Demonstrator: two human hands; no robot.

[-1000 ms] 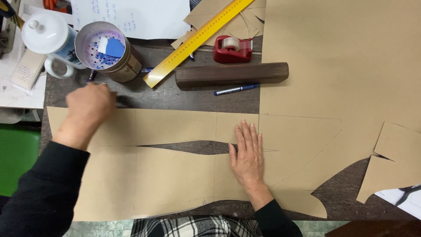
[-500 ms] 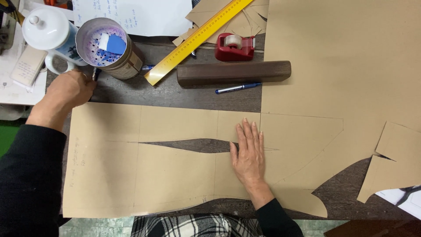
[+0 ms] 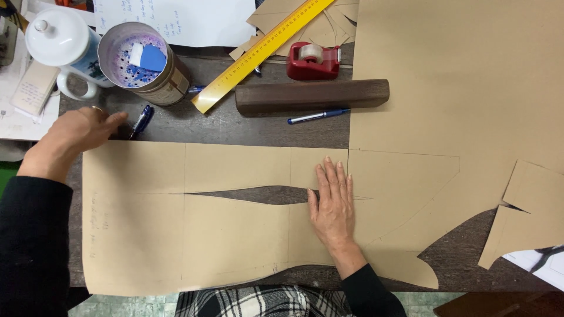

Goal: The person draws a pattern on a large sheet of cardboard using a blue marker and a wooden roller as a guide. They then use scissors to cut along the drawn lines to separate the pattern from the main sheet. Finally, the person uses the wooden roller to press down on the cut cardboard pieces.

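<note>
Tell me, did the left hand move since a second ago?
Yes. The left hand slid off the brown paper pattern piece, up and left towards the round tin, its fingers near a blue pen.

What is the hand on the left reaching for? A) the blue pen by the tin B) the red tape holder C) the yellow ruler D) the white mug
A: the left hand has its fingertips right next to the dark blue pen lying beside the round tin, while the right hand lies flat on the brown paper pattern.
</note>
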